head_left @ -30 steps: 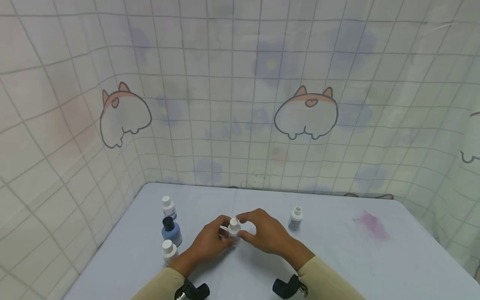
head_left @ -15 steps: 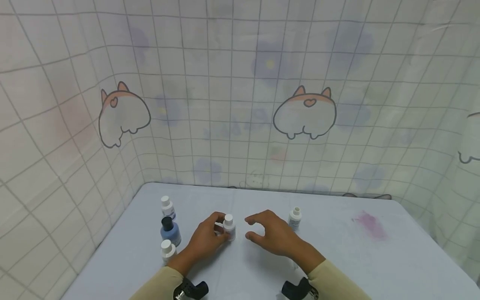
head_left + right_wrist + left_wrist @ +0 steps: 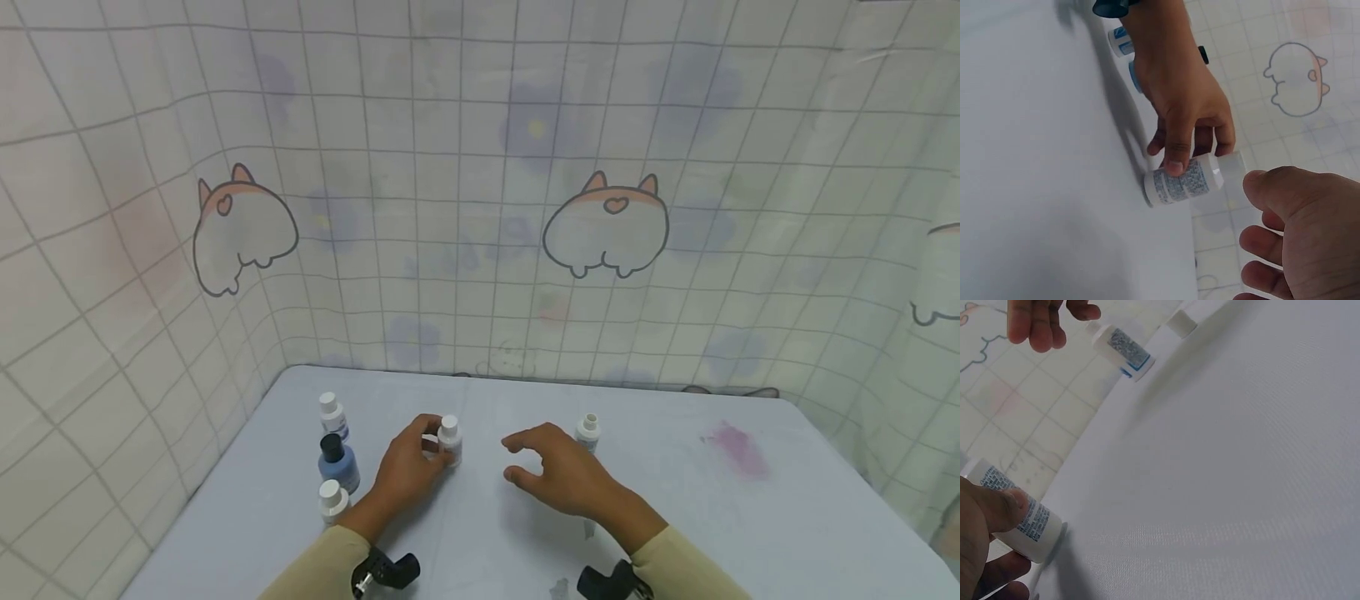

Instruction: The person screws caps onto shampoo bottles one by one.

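Note:
My left hand point(image 3: 411, 468) grips a small white bottle point(image 3: 450, 442) with a white cap. The left wrist view shows the thumb across its printed label; its base is at or very near the tabletop. To the right, my right hand point(image 3: 566, 471) holds nothing, its thumb and fingers spread apart. Behind that hand stands a second white bottle point(image 3: 588, 431), whose neck has no cap on it. A loose white cap point(image 3: 1182, 324) lies on the table near this bottle in the left wrist view.
Left of my left hand, a capped white bottle point(image 3: 333, 415), a blue bottle with a black cap point(image 3: 338, 467) and another capped white bottle point(image 3: 333, 502) stand in a row. A pink stain point(image 3: 738, 450) marks the white table point(image 3: 810, 500). A grid-patterned curtain point(image 3: 450, 208) surrounds it.
My right hand has come off the bottle and drawn back to the right. My left hand has carried the bottle a little left and farther from me.

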`<act>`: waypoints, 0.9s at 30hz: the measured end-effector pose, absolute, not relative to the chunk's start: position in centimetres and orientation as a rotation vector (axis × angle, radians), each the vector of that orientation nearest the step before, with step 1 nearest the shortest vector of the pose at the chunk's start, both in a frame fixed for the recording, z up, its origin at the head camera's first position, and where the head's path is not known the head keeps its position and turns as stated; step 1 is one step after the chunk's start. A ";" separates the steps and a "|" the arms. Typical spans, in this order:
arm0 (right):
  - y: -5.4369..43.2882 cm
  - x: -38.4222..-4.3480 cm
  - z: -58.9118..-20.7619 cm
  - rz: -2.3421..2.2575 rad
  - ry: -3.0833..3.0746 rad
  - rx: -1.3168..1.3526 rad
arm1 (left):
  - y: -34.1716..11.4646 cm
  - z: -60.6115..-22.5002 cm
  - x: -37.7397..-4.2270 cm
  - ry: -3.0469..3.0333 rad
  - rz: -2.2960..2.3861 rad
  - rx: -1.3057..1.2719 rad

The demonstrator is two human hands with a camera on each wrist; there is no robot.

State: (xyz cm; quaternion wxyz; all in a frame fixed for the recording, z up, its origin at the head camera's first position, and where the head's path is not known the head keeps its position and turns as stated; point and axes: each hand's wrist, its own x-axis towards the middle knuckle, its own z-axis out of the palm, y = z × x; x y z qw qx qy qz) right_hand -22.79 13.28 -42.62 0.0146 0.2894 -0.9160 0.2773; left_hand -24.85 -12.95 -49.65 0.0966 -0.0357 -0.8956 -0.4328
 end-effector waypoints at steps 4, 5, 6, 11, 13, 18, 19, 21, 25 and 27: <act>13.7 -22.8 -42.7 0.863 -2.866 0.893 | -12.9 -49.9 -25.2 -2.648 -1.262 -0.042; 13.8 -22.8 -42.8 0.865 -2.870 0.891 | -12.8 -50.0 -25.3 -2.649 -1.259 -0.021; 13.9 -22.8 -42.8 0.863 -2.873 0.893 | -12.8 -50.0 -25.4 -2.648 -1.259 -0.002; 14.4 -22.6 -42.7 0.865 -2.880 0.892 | -12.6 -49.6 -25.4 -2.634 -1.268 0.021; 14.7 -22.6 -42.7 0.862 -2.881 0.891 | -12.6 -49.6 -25.4 -2.628 -1.269 0.016; 15.2 -22.6 -42.9 0.851 -2.887 0.880 | -12.6 -49.7 -25.3 -2.624 -1.269 0.018; 15.3 -22.5 -43.0 0.854 -2.887 0.876 | -12.6 -49.8 -25.3 -2.625 -1.264 0.011; 15.5 -22.5 -43.0 0.854 -2.889 0.865 | -12.7 -49.8 -25.4 -2.633 -1.258 0.003; 15.9 -22.4 -43.1 0.853 -2.892 0.844 | -12.8 -49.8 -25.5 -2.653 -1.216 -0.026; 16.0 -22.3 -43.2 0.856 -2.890 0.836 | -12.9 -49.7 -25.5 -2.663 -1.193 -0.039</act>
